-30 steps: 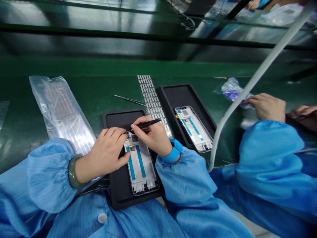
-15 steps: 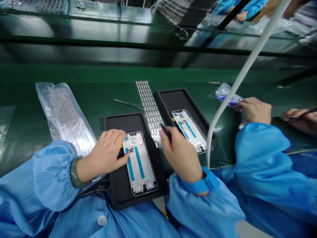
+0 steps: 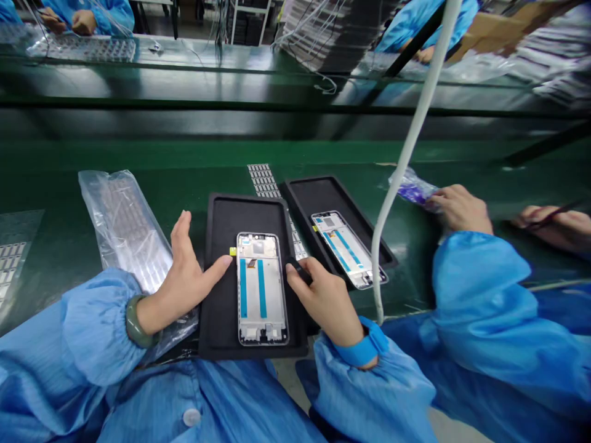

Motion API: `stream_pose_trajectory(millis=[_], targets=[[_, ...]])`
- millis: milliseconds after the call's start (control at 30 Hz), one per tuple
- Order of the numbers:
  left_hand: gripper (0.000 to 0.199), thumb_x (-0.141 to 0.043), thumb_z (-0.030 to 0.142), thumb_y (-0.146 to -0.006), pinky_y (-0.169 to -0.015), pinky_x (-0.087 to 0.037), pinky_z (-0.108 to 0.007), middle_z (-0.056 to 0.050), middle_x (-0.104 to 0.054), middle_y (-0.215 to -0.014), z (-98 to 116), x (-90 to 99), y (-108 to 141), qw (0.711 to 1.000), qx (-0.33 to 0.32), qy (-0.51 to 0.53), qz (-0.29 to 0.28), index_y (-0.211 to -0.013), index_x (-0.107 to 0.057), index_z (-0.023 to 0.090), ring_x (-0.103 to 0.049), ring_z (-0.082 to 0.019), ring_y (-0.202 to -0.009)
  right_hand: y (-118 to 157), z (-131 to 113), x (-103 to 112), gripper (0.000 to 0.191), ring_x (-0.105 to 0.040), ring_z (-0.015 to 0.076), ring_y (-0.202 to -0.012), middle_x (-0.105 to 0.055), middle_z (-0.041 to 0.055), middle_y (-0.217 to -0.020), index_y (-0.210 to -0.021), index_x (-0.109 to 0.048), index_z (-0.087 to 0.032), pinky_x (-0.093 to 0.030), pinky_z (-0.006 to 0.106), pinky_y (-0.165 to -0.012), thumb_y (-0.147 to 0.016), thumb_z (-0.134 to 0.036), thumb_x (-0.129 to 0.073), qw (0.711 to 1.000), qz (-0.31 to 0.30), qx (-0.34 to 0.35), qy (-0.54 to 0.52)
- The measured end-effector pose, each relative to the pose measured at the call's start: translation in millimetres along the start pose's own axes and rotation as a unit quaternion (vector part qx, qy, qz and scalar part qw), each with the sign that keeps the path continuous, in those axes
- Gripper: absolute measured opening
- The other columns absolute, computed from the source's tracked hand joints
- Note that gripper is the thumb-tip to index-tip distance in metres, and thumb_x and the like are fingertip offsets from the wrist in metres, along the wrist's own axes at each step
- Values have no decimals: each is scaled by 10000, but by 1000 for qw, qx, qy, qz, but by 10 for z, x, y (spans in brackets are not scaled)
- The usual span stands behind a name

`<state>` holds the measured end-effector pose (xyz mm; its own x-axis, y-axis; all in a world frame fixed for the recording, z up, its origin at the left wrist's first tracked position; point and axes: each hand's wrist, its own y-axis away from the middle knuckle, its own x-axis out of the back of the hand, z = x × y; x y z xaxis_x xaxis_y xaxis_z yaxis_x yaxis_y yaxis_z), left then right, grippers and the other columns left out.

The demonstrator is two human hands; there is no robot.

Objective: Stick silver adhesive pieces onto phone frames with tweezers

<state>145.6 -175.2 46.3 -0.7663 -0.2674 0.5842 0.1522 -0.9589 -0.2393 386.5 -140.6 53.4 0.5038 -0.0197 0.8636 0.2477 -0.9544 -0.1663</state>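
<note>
In front of me lies a black tray [image 3: 221, 332] holding a silver phone frame [image 3: 252, 304] with two blue strips and a small yellow tab at its upper left. My left hand [image 3: 187, 277] is open at the tray's left side, thumb and fingers spread, the thumb tip near the yellow tab. My right hand [image 3: 325, 298] is closed around a slim black tool [image 3: 299, 271], its exact kind unclear, at the tray's right edge. Behind the tray, a sheet of small labels [image 3: 264, 179] is partly covered.
A second black tray [image 3: 318, 191] with another phone frame [image 3: 353, 252] stands to the right. On the left lies a clear plastic bag [image 3: 133, 227]. A white cable [image 3: 406, 147] hangs across the right side. A co-worker's hand [image 3: 464, 209] touches a purple-and-clear packet [image 3: 415, 186].
The tray with the phone frame has turned straighter and shifted away from me, covering the tweezers and more of the label sheet. My left hand has left the frame and spread its fingers.
</note>
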Motion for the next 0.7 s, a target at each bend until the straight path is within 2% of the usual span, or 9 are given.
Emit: stream_pose_trajectory(millis=[33, 100, 167, 233, 367, 433, 500, 600, 700], targets=[[820, -532, 414, -858, -1010, -398, -509, -227, -241, -1447, -16, -12, -13, 997, 34, 67, -28, -1420, 19, 184, -346, -283, -1322, -27, -17, 14, 206, -492, 157, -412, -528, -26, -541, -730, -478, -229, -328, 271, -440, -861, -386, -502, 1000, 19, -6, -9], [704, -480, 389, -892, -920, -503, -428, -185, -422, -1358, -53, -45, -25, 974, 87, 189, -91, -1411, -43, 203, -530, -228, -1174, -83, -59, 26, 233, -505, 154, -441, -544, -18, -569, -711, -480, -226, -349, 271, -465, -861, -401, -512, 998, 49, -9, -25], [584, -471, 359, -898, -903, -524, -391, -149, -495, -1310, -81, -74, -25, 953, 114, 256, -115, -1377, -180, 198, -572, -205, -1120, -132, -97, 18, 259, -538, 160, -499, -558, -9, -591, -708, -495, -220, -377, 271, -509, -870, -422, -509, 997, 70, -7, -39], [548, -515, 326, -873, -954, -496, -389, -133, -484, -1332, -82, -73, -37, 947, 124, 282, -90, -1342, -269, 185, -545, -203, -1156, -171, -107, 0, 265, -567, 172, -577, -580, 8, -635, -751, -534, -209, -405, 275, -563, -880, -439, -500, 993, 105, -6, -56], [625, -587, 271, -823, -954, -490, -390, -117, -543, -1272, -32, 37, -254, 931, 177, 316, -54, -1358, -278, 178, -584, -203, -1094, -212, -2, -37, 293, -573, 182, -670, -608, 40, -729, -836, -589, -181, -426, 284, -632, -876, -456, -497, 978, 184, -20, -94], [635, -604, 233, -812, -874, -532, -380, -109, -599, -1188, -46, 119, -517, 915, 229, 330, -46, -1362, -289, 181, -632, -201, -991, -228, 90, -66, 337, -566, 185, -663, -601, 39, -702, -818, -606, -174, -420, 284, -628, -863, -490, -497, 976, 197, -39, -88], [578, -610, 186, -807, -805, -552, -354, -100, -638, -1104, -127, 211, -875, 905, 269, 327, -28, -1326, -356, 173, -652, -190, -908, -243, 170, -108, 406, -573, 195, -651, -609, 44, -682, -811, -625, -170, -411, 286, -608, -848, -548, -480, 978, 183, -63, -77], [401, -630, 189, -808, -755, -550, -350, -91, -656, -989, -353, 381, -1467, 908, 294, 297, 9, -1185, -504, 133, -647, -183, -841, -244, 226, -182, 474, -572, 194, -587, -615, 44, -645, -812, -637, -172, -405, 282, -560, -834, -608, -451, 983, 148, -91, -62], [303, -553, 305, -883, -774, -531, -371, -79, -595, -1080, -590, 596, -1934, 916, 286, 269, 86, -1133, -541, 135, -609, -178, -909, -218, 242, -265, 475, -578, 191, -560, -623, 51, -645, -804, -627, -170, -417, 280, -555, -844, -604, -439, 987, 141, -57, -42]])
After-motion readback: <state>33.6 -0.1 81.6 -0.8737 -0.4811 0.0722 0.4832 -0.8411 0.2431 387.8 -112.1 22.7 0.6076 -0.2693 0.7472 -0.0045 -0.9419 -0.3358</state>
